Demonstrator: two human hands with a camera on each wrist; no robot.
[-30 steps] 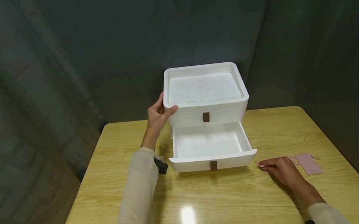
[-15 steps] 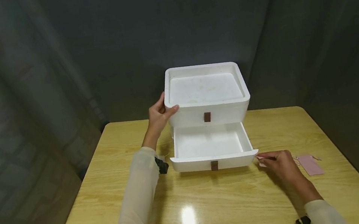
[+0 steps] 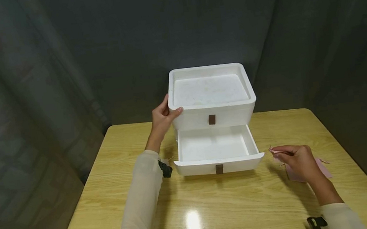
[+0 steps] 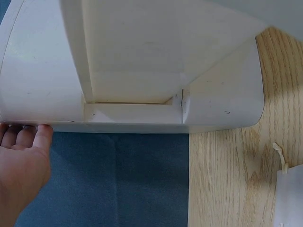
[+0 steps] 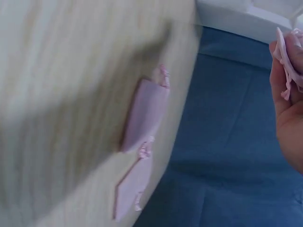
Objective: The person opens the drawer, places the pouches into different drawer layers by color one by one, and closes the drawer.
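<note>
1. A person's left hand [image 3: 162, 119] steadies a white two-drawer organizer [image 3: 214, 116] on a wooden desk [image 3: 217, 210], thumb on the top rim and fingers curled round its left corner, the grip clamped on the unit.
2. The lower drawer [image 3: 216, 152] stands pulled out; the upper drawer is closed.
3. The right hand [image 3: 299, 161], just right of the drawer front and raised above the desk, pinches a small pink pouch [image 5: 287, 52] between thumb and fingertips, its grip closed on the fabric.
4. More pink pouches [image 5: 142, 116] lie flat on the desk beneath and beside that hand.
5. A dark curtain backs the scene.
</note>
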